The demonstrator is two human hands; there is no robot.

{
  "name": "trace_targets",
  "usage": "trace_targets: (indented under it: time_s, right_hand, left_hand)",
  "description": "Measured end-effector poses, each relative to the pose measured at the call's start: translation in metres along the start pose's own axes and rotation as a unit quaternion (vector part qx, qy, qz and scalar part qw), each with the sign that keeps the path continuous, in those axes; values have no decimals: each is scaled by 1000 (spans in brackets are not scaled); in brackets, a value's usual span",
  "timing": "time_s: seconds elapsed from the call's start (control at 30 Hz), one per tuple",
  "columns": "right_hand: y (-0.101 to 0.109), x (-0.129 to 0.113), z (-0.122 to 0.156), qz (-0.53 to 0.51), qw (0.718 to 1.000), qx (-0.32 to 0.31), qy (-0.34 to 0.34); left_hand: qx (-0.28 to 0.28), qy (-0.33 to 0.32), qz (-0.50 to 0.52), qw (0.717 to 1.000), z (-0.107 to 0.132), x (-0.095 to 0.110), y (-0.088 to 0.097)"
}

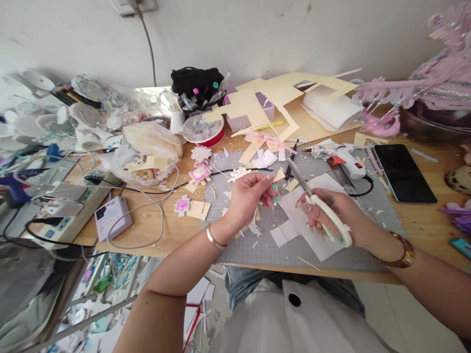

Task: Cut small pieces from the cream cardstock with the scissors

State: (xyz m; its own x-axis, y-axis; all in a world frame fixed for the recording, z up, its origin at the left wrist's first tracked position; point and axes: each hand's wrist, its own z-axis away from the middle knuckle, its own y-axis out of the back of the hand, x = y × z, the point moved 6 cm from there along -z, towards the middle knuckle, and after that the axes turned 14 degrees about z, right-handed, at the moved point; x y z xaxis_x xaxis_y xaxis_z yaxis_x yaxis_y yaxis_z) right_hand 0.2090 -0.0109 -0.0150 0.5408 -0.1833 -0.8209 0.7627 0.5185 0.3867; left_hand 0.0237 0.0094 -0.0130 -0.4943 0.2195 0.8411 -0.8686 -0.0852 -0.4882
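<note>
My right hand [344, 215] is wrapped round the white handles of a pair of scissors [328, 219]. The blades point up and to the left, above the grey cutting mat [371, 206]. My left hand [252, 193] is closed in a pinch to the left of the blades; what its fingertips hold is too small and blurred to name. A small teal piece [275, 192] shows by those fingers. Below both hands lie white paper pieces [282, 232] and small cream card scraps [292, 185].
A hot glue gun [351, 162] and a phone [403, 172] lie to the right. Cut cream card sheets [272, 88] stand at the back beside a red-rimmed round container [214, 139]. On the left are a power strip [69, 211], loose cables and a plastic bag [147, 147].
</note>
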Motion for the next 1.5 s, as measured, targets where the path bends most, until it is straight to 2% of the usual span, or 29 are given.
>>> trace_targets:
  time_s: [0.07, 0.1, 0.17, 0.27, 0.37, 0.53, 0.7, 0.8, 0.87, 0.93, 1.0, 1.03, 1.1, 1.13, 1.2, 1.27, 1.33, 1.43, 1.5]
  right_hand:
    - [24, -2, -2, 96, 992, 80, 20]
    - [36, -2, -3, 179, 976, 120, 25]
    - [56, 0, -2, 349, 916, 194, 33]
    - [65, 3, -2, 492, 841, 214, 69]
    - [60, 3, 1, 546, 810, 204, 69]
    - [49, -5, 5, 586, 785, 191, 64]
    - [39, -11, 9, 625, 741, 170, 176]
    - [40, -17, 13, 642, 719, 173, 202]
    - [40, -25, 14, 629, 723, 196, 207]
    - [32, -35, 12, 597, 743, 197, 229]
    - [14, -45, 6, 557, 768, 142, 282]
    - [4, -49, 3, 542, 774, 102, 311]
    - [-7, -56, -4, 540, 775, 80, 319]
    - [-7, -59, -7, 552, 771, 99, 302]
    - [3, -65, -11, 568, 765, 175, 250]
    - [16, -68, -11, 541, 778, 236, 215]
    - [22, -67, -13, 466, 825, 239, 212]
    - [22, -56, -24, 296, 912, 194, 209]
    - [19, -49, -36, 182, 952, 161, 189]
  left_hand:
    - [8, 7, -6, 1000, -3, 2, 3]
    - [11, 6, -9, 1000, -5, 3, 5]
    - [17, -3, -16, 1000, -9, 8, 9]
    - [28, -28, -16, 999, -15, 15, 15]
    - [44, -62, -32, 997, -19, 22, 21]
    - [39, -109, -145, 983, -20, 27, 21]
    - [24, -177, -266, 947, -15, 32, 19]
    - [35, -210, -301, 930, -14, 37, 22]
    - [43, -223, -310, 923, -15, 39, 24]
    - [48, -238, -324, 914, -16, 40, 26]
    - [51, -257, -351, 899, -16, 41, 26]
    - [51, -265, -365, 891, -17, 42, 26]
    - [55, -275, -381, 881, -18, 42, 26]
    - [57, -275, -382, 880, -19, 42, 27]
    - [60, -270, -378, 884, -20, 42, 28]
    - [50, -262, -373, 889, -21, 41, 27]
    - [18, -250, -376, 892, -21, 39, 22]
    - [-49, -231, -395, 888, -17, 31, 11]
    - [-83, -222, -409, 881, -13, 27, 4]
